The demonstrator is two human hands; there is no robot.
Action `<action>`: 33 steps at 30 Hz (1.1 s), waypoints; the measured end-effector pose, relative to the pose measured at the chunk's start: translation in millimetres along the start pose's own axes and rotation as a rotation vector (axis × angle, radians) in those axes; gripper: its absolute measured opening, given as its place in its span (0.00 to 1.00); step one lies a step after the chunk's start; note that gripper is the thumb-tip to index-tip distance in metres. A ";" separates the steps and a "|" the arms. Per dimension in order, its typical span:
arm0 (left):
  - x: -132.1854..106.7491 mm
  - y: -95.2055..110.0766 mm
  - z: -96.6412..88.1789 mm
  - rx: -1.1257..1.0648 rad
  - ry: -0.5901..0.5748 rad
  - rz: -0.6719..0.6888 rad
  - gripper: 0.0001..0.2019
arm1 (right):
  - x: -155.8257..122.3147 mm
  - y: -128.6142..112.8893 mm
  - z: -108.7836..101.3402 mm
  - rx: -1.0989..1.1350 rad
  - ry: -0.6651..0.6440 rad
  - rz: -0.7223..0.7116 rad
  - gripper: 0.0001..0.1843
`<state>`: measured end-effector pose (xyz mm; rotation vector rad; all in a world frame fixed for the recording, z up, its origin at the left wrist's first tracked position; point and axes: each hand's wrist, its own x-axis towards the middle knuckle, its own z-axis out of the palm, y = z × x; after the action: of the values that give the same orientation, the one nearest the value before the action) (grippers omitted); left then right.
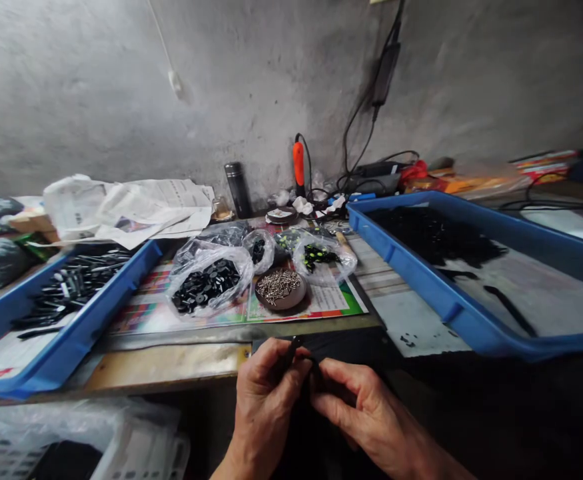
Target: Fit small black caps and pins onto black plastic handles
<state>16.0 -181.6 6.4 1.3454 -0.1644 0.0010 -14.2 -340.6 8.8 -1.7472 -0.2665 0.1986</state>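
My left hand (266,407) and my right hand (356,410) meet low in the view, close to the bench's front edge. Their fingers pinch a small, thin black part (291,353), which is partly hidden by them; I cannot tell its exact shape. Ahead of my hands, a round dish of small metal pins (280,290) sits on a printed mat (316,307). A clear plastic bag of black discs (205,285) lies to its left. Bags of black pieces (258,251) and black-and-green pieces (318,257) lie behind it.
A blue tray (106,293) of long black pieces stands at left, and a larger blue tray (446,307) with a black heap stands at right. Crumpled papers (126,210), a dark flask (238,190), an orange-handled tool (298,163) and cables line the concrete wall (251,80).
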 end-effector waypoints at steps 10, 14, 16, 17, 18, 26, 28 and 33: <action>1.5 4.0 -0.8 0.080 -0.058 -0.043 0.02 | -4.2 5.7 0.1 0.074 -0.075 0.074 0.08; 2.1 -6.6 -3.8 0.056 -0.062 -0.031 0.04 | -1.8 8.9 1.8 0.080 -0.075 0.086 0.09; 2.1 -13.1 -5.9 0.021 -0.049 -0.031 0.05 | -1.5 10.6 3.3 0.071 -0.066 0.088 0.09; 1.9 -15.7 -6.9 0.015 -0.044 -0.034 0.06 | -1.7 11.3 4.2 0.063 -0.057 0.090 0.09; 1.7 -17.6 -7.8 0.018 -0.039 -0.032 0.06 | -2.2 11.8 5.1 0.052 -0.050 0.094 0.09; 2.0 -14.8 -8.3 0.111 -0.023 -0.011 0.03 | -5.0 14.3 10.5 -0.052 0.021 0.056 0.13; 3.1 -16.1 -7.8 0.091 -0.026 -0.038 0.03 | -4.8 16.4 11.0 -0.026 0.015 0.065 0.14; 5.0 -21.6 -8.8 0.002 -0.050 -0.107 0.07 | -5.4 20.5 11.8 0.029 -0.002 0.109 0.16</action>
<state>24.1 -178.4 -15.8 1.3555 -0.1344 -0.1222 -21.3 -334.7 -13.7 -1.7338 -0.1694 0.2823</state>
